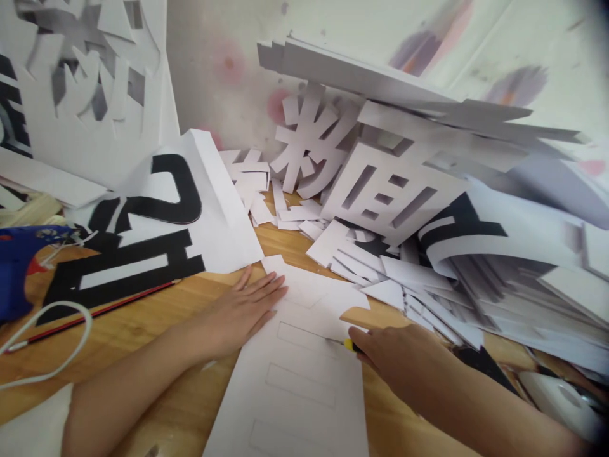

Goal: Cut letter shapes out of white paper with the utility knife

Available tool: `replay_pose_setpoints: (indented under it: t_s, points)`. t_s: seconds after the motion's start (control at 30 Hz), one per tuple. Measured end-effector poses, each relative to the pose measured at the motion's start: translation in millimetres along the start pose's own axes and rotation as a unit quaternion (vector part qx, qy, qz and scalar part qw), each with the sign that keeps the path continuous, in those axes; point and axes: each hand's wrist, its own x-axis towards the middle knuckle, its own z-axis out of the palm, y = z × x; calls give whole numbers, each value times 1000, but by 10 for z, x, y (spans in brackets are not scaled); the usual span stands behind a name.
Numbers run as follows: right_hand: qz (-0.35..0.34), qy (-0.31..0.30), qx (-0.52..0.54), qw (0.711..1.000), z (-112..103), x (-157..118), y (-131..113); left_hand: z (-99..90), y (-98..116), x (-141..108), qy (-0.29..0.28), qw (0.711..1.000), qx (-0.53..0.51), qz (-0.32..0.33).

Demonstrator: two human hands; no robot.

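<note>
Left hand (235,311) lies flat, fingers stretched, gripping nothing, on left edge of white sheet (302,358), lower center of frame. Right hand (404,355), lower right, is curled closed around yellow-tipped cutter (350,344), blade at right end of a pencilled rectangle (304,337). White cut-out character (375,212) leans upper right; blue tool (13,270) at left edge; red-and-black pencil (102,310) lower left.

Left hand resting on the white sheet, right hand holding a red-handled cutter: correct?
Not quite: the head view shows yellow, not red, on the cutter in the right hand. The left hand does rest on the white sheet.
</note>
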Motion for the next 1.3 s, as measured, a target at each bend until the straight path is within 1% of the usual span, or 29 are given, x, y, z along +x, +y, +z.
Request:
replay_pose_setpoints:
  t_s: [0.2, 0.33, 0.4, 0.5, 0.57, 0.63, 0.73, 0.8, 0.87, 0.93, 1.1, 1.2, 1.3]
  points:
    - [-20, 11, -5, 1000, 119, -81, 78, -30, 10, 6, -16, 1000, -7, -1]
    - [-8, 35, 12, 999, 152, -80, 110, -2, 3, 6, -6, 1000, 0, 0]
    - [-8, 37, 40, 998, 130, -72, 130, 12, -2, 8, 1, 1000, 3, 3]
    - [1, 5, 82, 997, 94, -68, 164, 18, -5, 13, -4, 1000, 2, 2]
    - [12, -4, 122, 992, 92, -76, 193, 16, -1, 17, -11, 1000, 0, -2]
    - [12, -1, 179, 984, 96, -96, 231, 17, 4, 18, -15, 1000, -2, -4]
    - [1, 15, 273, 962, 71, -129, 282, 33, 5, 15, -7, 1000, -4, -4]
    - [-8, 28, 301, 953, 23, -122, 271, 52, -2, 12, 3, 1000, -6, -2]
    - [-12, 36, 287, 957, -31, -65, 198, 75, -11, 10, 10, 1000, -6, -1]
    - [-4, 45, 252, 967, -67, 45, 72, 95, -19, 10, 17, 1000, -3, -2]
    - [-6, 91, 159, 983, -46, 360, -240, 124, -21, 8, 33, 999, -2, -1]
    - [-17, 91, 127, 988, -33, 435, -304, 126, -18, 8, 32, 999, -1, 0]
    - [-16, 87, 113, 990, -41, 433, -306, 120, -16, 8, 35, 999, -5, -1]
